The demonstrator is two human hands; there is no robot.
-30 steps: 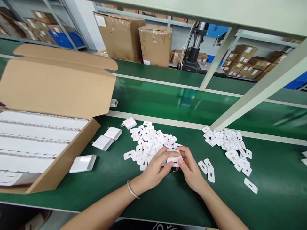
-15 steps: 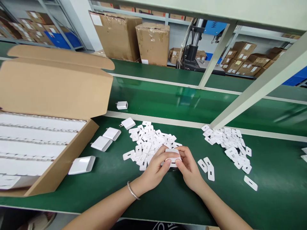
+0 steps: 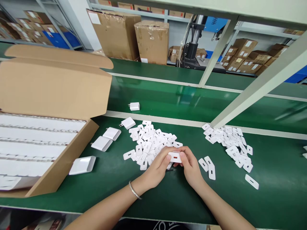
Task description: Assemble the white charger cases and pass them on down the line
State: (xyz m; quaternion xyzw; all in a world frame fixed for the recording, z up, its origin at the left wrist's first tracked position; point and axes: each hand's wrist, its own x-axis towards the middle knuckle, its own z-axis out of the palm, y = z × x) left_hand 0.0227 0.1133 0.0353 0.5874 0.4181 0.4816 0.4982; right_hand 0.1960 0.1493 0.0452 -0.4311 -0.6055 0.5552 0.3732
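Observation:
Both of my hands hold a white USB charger [image 3: 175, 157] over the green bench, its port end with an orange slot turned toward me. My left hand [image 3: 157, 167], with a bracelet at the wrist, grips its left side; my right hand [image 3: 190, 164] grips the right side. Fingers hide most of the charger's body. Just beyond the hands lies a heap of white slotted end plates [image 3: 148, 140]. Close to my right hand rest a few loose plates [image 3: 211, 171]. A thin dark object [image 3: 170, 170] partly shows below the fingers.
An open cardboard box [image 3: 59, 172] with rows of white pieces stands at left. Several white charger housings [image 3: 82, 165] lie beside it. Another plate pile [image 3: 230, 140] is at right, near a slanted metal post [image 3: 251, 92]. One charger [image 3: 134, 106] sits on the green belt [image 3: 163, 102] behind.
The charger in my hands has turned so its slotted end with the orange port faces me. On the belt, the other charger has moved right.

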